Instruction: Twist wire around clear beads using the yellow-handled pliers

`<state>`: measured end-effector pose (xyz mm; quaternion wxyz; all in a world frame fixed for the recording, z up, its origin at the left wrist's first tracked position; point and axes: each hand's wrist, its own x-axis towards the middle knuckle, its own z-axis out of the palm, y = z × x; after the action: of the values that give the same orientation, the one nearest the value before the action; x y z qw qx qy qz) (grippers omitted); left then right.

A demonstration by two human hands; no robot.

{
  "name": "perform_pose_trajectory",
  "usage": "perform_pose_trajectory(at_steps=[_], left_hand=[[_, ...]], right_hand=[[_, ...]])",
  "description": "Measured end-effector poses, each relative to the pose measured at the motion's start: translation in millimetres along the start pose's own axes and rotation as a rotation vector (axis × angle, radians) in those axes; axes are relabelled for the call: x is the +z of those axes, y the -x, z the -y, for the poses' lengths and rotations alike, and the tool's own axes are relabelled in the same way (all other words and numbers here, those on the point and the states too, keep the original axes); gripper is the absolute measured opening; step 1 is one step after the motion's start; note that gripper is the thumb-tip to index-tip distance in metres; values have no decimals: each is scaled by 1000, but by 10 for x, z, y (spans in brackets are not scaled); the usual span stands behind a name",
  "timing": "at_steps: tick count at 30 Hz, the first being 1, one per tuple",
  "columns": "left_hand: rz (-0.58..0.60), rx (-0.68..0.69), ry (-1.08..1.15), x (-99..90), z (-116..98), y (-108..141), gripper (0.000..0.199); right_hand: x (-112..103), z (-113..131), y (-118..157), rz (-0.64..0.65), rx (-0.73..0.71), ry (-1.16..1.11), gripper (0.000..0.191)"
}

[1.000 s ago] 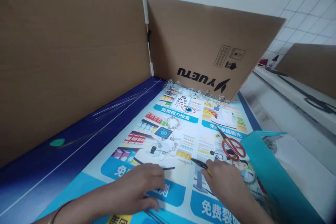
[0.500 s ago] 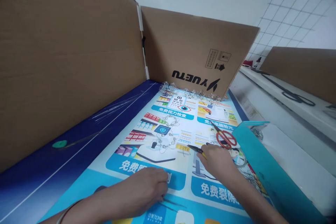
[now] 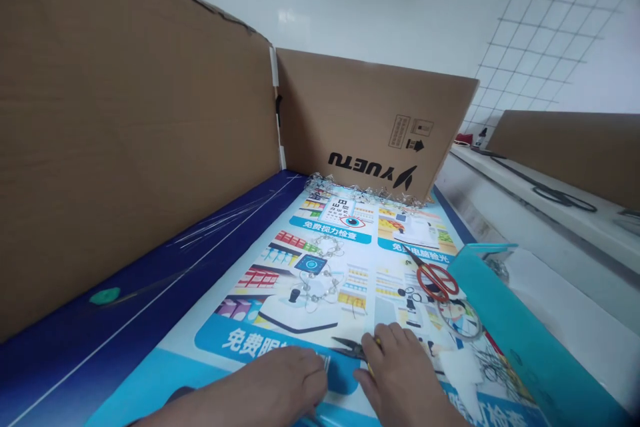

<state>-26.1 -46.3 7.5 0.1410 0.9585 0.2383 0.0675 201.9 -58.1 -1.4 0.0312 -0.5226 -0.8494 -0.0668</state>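
Observation:
My right hand (image 3: 400, 373) is closed around a pair of pliers (image 3: 353, 348) with dark, pointed jaws and yellow handles. The jaws are parted and point left, just above my left hand (image 3: 283, 383). That hand rests low on the printed sheet, its fingers pinched together; what they hold is hidden, though a small pale edge shows by the fingertips. Farther up the sheet lie two rings of clear beads on wire, a nearer ring (image 3: 321, 299) and a farther ring (image 3: 329, 237). Red-handled scissors (image 3: 436, 282) lie beyond my right hand.
A coil of wire (image 3: 463, 320) and a tangle of wire (image 3: 493, 370) lie beside a teal box (image 3: 530, 327) on the right. Cardboard walls stand at the left (image 3: 135, 147) and back (image 3: 370, 120). Beaded wire pieces (image 3: 367, 197) line the back. A green lump (image 3: 105, 295) lies left.
My right hand has brought the pliers down and left, close to my left hand, and their jaws now stand apart. My left hand has shifted slightly lower in view. The camera has tilted up a little.

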Motion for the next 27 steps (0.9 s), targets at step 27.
perform_pose_trajectory(at_steps=[27], left_hand=[[-78,195,-268,244,16,-135,14]], right_hand=[[304,7,9,-342,-271,190,45]])
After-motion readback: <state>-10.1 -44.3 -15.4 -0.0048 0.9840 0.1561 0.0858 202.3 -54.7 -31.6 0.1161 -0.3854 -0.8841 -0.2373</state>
